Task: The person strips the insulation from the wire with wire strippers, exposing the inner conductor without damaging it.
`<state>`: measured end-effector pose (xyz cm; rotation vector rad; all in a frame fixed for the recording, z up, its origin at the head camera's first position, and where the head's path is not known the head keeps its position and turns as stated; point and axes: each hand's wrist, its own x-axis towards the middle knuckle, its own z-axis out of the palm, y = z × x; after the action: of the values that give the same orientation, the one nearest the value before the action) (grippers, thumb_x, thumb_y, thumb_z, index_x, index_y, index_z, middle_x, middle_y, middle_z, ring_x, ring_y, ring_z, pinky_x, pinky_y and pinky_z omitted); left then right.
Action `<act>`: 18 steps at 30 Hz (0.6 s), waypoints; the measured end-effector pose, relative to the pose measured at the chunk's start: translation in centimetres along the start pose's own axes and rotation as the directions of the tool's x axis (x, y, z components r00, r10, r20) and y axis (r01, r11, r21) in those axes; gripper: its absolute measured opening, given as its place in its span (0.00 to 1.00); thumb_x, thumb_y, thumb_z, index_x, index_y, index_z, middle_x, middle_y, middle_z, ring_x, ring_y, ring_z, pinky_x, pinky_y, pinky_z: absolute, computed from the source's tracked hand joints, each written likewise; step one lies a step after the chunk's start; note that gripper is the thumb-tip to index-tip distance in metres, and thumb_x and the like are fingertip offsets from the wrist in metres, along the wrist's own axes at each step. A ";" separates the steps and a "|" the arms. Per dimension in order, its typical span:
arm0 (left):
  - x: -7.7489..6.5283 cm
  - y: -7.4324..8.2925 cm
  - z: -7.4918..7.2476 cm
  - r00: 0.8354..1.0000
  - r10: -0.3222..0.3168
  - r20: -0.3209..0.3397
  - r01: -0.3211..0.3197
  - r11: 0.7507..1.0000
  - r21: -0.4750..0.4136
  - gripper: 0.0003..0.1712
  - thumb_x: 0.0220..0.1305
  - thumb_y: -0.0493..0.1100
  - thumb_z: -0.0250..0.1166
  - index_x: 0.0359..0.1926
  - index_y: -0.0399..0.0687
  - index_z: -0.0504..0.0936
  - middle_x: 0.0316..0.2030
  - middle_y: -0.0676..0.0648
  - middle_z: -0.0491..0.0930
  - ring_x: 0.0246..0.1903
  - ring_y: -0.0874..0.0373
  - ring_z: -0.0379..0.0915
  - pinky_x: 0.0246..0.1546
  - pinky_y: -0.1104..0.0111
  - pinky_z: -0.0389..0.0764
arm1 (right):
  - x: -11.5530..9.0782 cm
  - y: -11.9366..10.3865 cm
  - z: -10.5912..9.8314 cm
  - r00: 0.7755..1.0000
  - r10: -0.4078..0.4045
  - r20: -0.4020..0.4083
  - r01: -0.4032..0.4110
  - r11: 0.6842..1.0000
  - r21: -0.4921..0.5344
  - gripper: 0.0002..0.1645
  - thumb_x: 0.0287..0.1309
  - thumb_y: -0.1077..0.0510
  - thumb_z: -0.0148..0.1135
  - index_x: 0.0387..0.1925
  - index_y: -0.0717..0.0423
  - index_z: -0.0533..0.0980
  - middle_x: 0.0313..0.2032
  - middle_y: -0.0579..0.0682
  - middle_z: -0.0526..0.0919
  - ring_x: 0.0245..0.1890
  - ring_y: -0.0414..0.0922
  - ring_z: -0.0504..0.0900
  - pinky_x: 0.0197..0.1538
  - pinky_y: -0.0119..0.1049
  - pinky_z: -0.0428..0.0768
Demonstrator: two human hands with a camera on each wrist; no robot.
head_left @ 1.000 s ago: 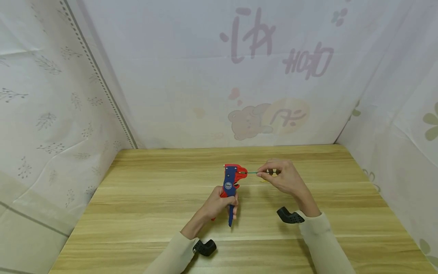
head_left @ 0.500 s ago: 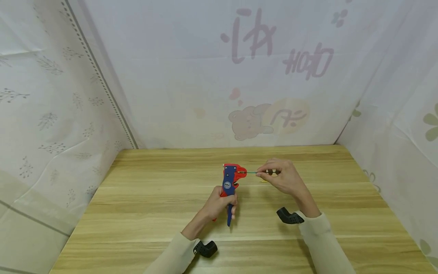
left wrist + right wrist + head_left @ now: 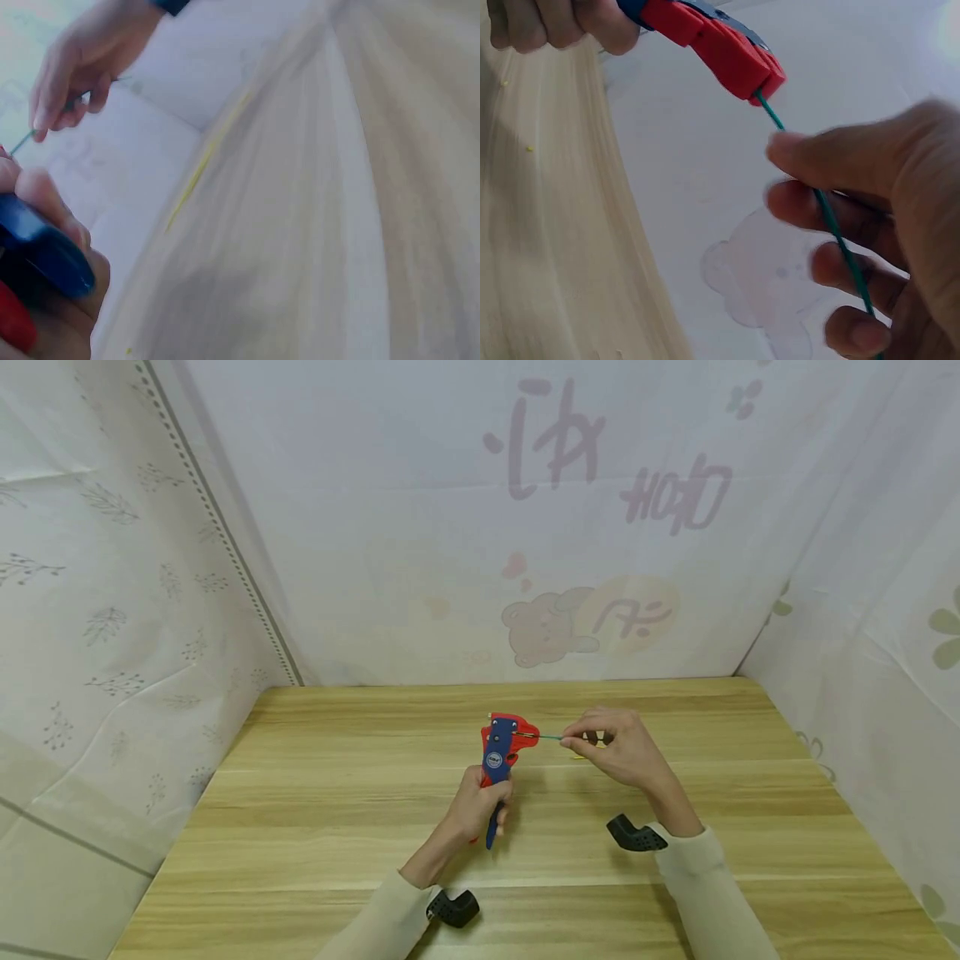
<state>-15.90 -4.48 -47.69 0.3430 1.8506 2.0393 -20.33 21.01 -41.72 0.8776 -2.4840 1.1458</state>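
Note:
A red and blue wire stripper stands tilted over the table, its handles gripped by my left hand. Between thumb and index finger, my right hand pinches a thin green wire. One end of that wire enters the red nose of the tool, as the right wrist view shows; the rest runs back across the curled fingers. Inside the nose the wire's tip is hidden. In the left wrist view the blue handle lies within my left fingers.
A yellow wire lies on the wooden table, below the right hand. Small yellow bits are scattered on the tabletop. Printed cloth hangs behind the table and at its sides. Black curved mounts sit at both wrists.
My left hand has squeezed the handles, and a red part now juts from the stripper's back. The tool has shifted slightly left and up. The right hand has stayed nearly still.

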 end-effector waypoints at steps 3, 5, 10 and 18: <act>0.1 0.1 -0.3 1.000 -0.001 -0.014 0.001 1.000 0.024 0.06 0.60 0.32 0.52 0.30 0.31 0.71 0.10 0.54 0.71 0.08 0.61 0.70 0.12 0.72 0.77 | 0.1 0.1 0.1 1.000 -0.009 0.001 0.009 1.000 -0.006 0.03 0.58 0.60 0.75 0.34 0.48 0.89 0.25 0.36 0.82 0.25 0.33 0.72 0.26 0.33 0.71; 0.1 0.2 -0.7 1.000 -0.009 0.008 0.009 1.000 0.009 0.06 0.61 0.32 0.53 0.33 0.29 0.71 0.11 0.54 0.73 0.09 0.61 0.72 0.14 0.71 0.79 | 0.1 0.2 0.2 1.000 -0.010 0.002 0.010 1.000 -0.006 0.03 0.58 0.60 0.74 0.34 0.49 0.89 0.26 0.36 0.82 0.24 0.33 0.72 0.26 0.33 0.71; 0.2 0.0 -1.2 0.996 0.004 0.090 -0.001 1.000 -0.031 0.05 0.62 0.30 0.56 0.35 0.28 0.71 0.15 0.52 0.77 0.13 0.60 0.78 0.18 0.69 0.84 | 0.0 0.3 0.2 1.000 -0.012 -0.001 0.012 1.000 -0.010 0.04 0.58 0.61 0.74 0.35 0.49 0.89 0.26 0.37 0.84 0.24 0.33 0.72 0.25 0.33 0.72; 0.3 -0.4 -1.4 0.993 0.034 0.110 -0.028 0.998 -0.050 0.04 0.62 0.29 0.56 0.34 0.28 0.72 0.16 0.52 0.78 0.14 0.60 0.79 0.19 0.70 0.84 | -0.1 0.4 0.1 1.000 0.014 0.006 -0.014 1.000 0.004 0.03 0.60 0.60 0.73 0.36 0.50 0.89 0.27 0.37 0.84 0.23 0.34 0.72 0.25 0.32 0.71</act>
<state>-16.69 -5.60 -48.21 0.4647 1.7379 2.0384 -20.52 21.18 -42.10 0.8675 -2.4976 1.1546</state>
